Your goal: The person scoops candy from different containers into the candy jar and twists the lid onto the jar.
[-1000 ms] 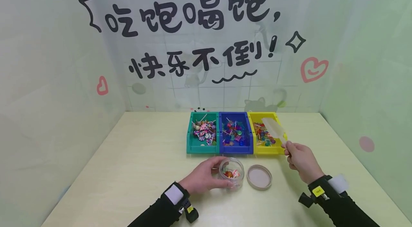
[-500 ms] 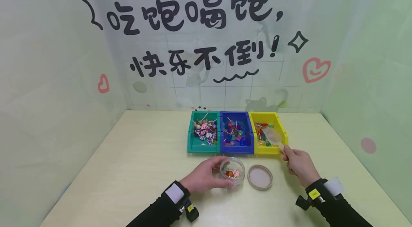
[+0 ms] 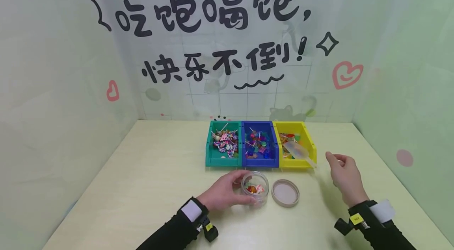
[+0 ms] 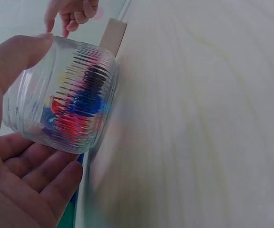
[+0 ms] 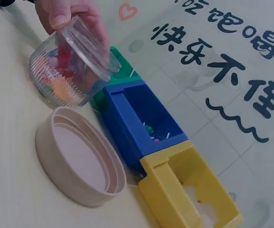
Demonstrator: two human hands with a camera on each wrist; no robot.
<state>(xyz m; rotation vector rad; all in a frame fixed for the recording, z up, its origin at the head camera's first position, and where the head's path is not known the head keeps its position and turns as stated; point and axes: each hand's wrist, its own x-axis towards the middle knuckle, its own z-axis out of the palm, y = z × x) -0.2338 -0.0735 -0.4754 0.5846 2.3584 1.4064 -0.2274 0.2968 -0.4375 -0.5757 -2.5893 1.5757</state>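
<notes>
My left hand [image 3: 223,193] grips the side of a clear, ribbed jar [image 3: 256,193], thumb on the near side. In the left wrist view, colourful candies [image 4: 77,107] lie inside the jar [image 4: 56,71]. A translucent scoop [image 3: 297,150] lies in the yellow bin [image 3: 289,164], its handle over the front right corner. Right of that handle, my right hand [image 3: 345,177] hovers apart from it, fingers loosely curled with nothing between them. Beside the jar, a pale beige lid [image 3: 285,193] rests with its hollow side up.
Left of the yellow bin, joined in a row, stand a blue bin [image 3: 260,162] and a green bin [image 3: 224,162], both with small candies and lollipops inside. A printed wall [image 3: 248,104] rises behind the table [image 3: 159,163].
My right hand has lowered the scoop into the yellow bin, let go of it and drawn back to the right. My left hand still holds the jar in the same place.
</notes>
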